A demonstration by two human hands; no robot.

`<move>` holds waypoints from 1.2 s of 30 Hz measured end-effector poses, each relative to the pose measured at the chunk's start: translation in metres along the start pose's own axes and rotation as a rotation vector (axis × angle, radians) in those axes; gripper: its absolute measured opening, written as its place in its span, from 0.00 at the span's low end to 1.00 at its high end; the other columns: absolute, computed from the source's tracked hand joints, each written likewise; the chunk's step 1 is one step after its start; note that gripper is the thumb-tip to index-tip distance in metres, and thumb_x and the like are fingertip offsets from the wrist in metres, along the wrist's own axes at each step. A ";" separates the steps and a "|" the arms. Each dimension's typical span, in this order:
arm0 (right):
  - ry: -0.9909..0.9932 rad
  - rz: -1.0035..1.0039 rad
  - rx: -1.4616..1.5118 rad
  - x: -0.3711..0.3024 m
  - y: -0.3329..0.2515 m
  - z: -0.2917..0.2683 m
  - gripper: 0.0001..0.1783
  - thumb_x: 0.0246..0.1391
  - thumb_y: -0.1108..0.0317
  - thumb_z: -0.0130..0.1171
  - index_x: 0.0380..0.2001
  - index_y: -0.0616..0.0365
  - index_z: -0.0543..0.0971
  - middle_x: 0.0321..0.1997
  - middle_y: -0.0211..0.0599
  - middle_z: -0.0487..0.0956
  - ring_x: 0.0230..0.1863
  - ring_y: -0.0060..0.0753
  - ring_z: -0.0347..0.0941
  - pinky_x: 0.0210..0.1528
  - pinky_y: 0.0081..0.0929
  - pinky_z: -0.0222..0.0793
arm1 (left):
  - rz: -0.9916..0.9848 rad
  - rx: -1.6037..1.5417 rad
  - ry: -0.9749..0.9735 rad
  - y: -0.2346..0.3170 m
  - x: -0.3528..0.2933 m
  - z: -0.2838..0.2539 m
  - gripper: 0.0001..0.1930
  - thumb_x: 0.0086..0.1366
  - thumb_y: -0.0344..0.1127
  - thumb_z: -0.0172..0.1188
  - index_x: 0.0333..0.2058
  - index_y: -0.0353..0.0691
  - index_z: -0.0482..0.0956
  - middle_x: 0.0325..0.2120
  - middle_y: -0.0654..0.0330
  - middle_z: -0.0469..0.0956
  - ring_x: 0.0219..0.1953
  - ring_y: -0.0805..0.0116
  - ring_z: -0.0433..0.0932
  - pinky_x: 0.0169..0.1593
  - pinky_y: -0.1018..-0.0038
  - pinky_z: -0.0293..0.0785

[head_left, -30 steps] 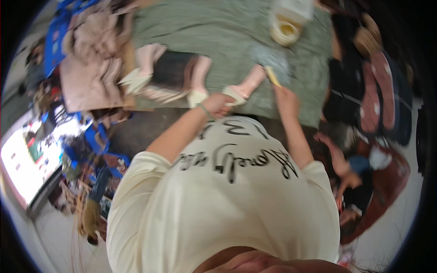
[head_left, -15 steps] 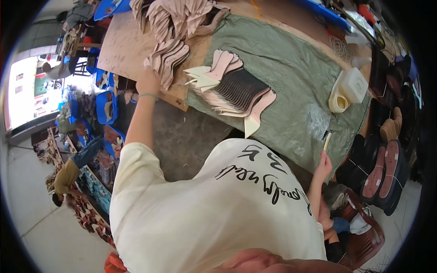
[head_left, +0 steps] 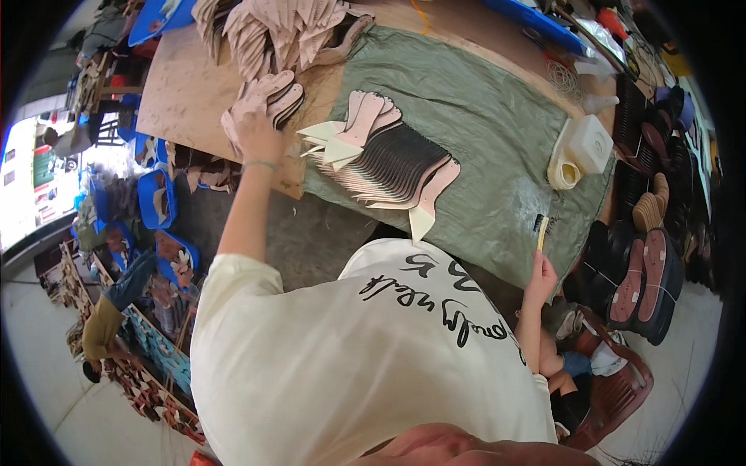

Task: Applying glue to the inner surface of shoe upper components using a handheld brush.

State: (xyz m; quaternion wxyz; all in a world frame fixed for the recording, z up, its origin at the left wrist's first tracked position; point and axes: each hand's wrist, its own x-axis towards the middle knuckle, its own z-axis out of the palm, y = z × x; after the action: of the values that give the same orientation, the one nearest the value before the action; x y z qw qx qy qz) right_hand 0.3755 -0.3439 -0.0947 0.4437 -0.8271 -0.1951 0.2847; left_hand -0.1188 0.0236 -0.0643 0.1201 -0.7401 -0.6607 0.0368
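My left hand [head_left: 258, 133] is closed over a small stack of pinkish insole pieces [head_left: 281, 95] on the bare wood at the left of the table; some of its fingers are hidden among them. In my right hand [head_left: 542, 278], held low at the right edge of the table, is a small brush [head_left: 542, 234] with a pale handle and dark bristles, tip up. Between the hands, a fanned row of insole pieces [head_left: 412, 159] with dark, shiny overlapped strips and whitish pointed ends lies on the green cloth [head_left: 474, 101].
A cut-open white plastic jug [head_left: 590, 144] holding yellowish liquid stands at the cloth's right. A larger heap of insole pieces [head_left: 284, 35] lies at the far left. Bundled shoe soles [head_left: 657, 272] are beyond the table's right side. Blue bins [head_left: 158, 198] and another person [head_left: 105, 330] are at the left.
My left hand has shifted right and further over the small stack, whose pieces have moved a little. The brush stays in my right hand, now more upright. The whole view has shifted slightly.
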 end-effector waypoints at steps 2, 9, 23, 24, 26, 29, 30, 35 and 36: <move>0.020 -0.017 0.054 -0.001 -0.003 0.004 0.16 0.60 0.64 0.59 0.38 0.70 0.80 0.32 0.28 0.79 0.34 0.15 0.70 0.38 0.15 0.65 | 0.176 -0.173 -0.042 0.035 -0.008 -0.014 0.22 0.55 0.46 0.60 0.40 0.32 0.75 0.40 0.49 0.74 0.44 0.53 0.74 0.48 0.59 0.71; -0.048 -0.028 -0.070 0.015 -0.031 0.005 0.16 0.58 0.62 0.60 0.33 0.69 0.80 0.25 0.20 0.73 0.28 0.14 0.64 0.32 0.16 0.61 | 0.202 0.010 -0.724 0.124 -0.011 -0.013 0.29 0.50 0.56 0.67 0.45 0.41 0.79 0.49 0.53 0.77 0.51 0.55 0.76 0.52 0.60 0.73; -0.270 -0.006 -0.605 0.191 -0.064 -0.050 0.27 0.47 0.42 0.60 0.24 0.60 0.84 0.25 0.44 0.81 0.29 0.40 0.77 0.34 0.33 0.69 | -0.139 -1.255 -0.824 0.099 -0.026 -0.106 0.20 0.67 0.47 0.51 0.45 0.34 0.75 0.38 0.55 0.81 0.34 0.72 0.78 0.34 0.80 0.71; -0.297 0.015 -0.693 0.199 -0.074 -0.044 0.28 0.47 0.41 0.59 0.23 0.59 0.84 0.25 0.45 0.81 0.30 0.45 0.78 0.34 0.35 0.70 | -0.107 -1.414 -0.869 0.109 -0.035 -0.120 0.19 0.68 0.45 0.49 0.47 0.34 0.73 0.39 0.57 0.81 0.33 0.76 0.76 0.32 0.83 0.69; -0.304 0.051 -0.797 0.214 -0.088 -0.030 0.27 0.47 0.42 0.59 0.25 0.60 0.84 0.27 0.45 0.81 0.33 0.47 0.78 0.36 0.37 0.71 | -0.091 -1.443 -0.831 0.128 -0.053 -0.135 0.18 0.69 0.42 0.50 0.47 0.33 0.73 0.39 0.56 0.80 0.33 0.76 0.77 0.32 0.83 0.70; -0.294 0.074 -0.953 0.220 -0.101 -0.015 0.26 0.48 0.44 0.59 0.30 0.60 0.84 0.33 0.46 0.82 0.37 0.50 0.79 0.40 0.40 0.72 | -0.059 -1.518 -0.770 0.151 -0.073 -0.145 0.15 0.68 0.37 0.51 0.48 0.33 0.71 0.41 0.55 0.79 0.34 0.74 0.78 0.32 0.81 0.72; -0.274 0.063 -1.006 0.221 -0.103 -0.013 0.26 0.48 0.45 0.59 0.33 0.60 0.83 0.36 0.47 0.82 0.40 0.50 0.79 0.41 0.41 0.73 | -0.091 -1.573 -0.794 0.159 -0.080 -0.147 0.14 0.69 0.36 0.51 0.48 0.34 0.71 0.40 0.55 0.79 0.35 0.73 0.79 0.32 0.81 0.73; -0.320 0.035 -1.073 0.221 -0.111 -0.015 0.27 0.49 0.45 0.59 0.37 0.61 0.82 0.40 0.47 0.82 0.42 0.49 0.78 0.42 0.41 0.73 | -0.186 -1.587 -0.982 0.203 -0.109 -0.144 0.14 0.70 0.38 0.49 0.49 0.36 0.67 0.34 0.59 0.78 0.26 0.72 0.80 0.22 0.83 0.71; -0.305 0.021 -1.085 0.217 -0.114 -0.016 0.27 0.50 0.45 0.59 0.36 0.61 0.82 0.39 0.47 0.82 0.41 0.49 0.79 0.41 0.41 0.73 | -0.154 -1.603 -1.008 0.212 -0.115 -0.140 0.14 0.70 0.38 0.49 0.49 0.36 0.67 0.32 0.59 0.78 0.23 0.73 0.78 0.19 0.83 0.68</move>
State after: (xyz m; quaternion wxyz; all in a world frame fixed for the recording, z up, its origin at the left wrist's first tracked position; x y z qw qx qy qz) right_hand 0.5435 -0.1688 -0.0561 -0.0815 -0.8882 -0.3671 0.2641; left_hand 0.1019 -0.1290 0.0113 -0.7206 -0.4536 -0.5104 -0.1205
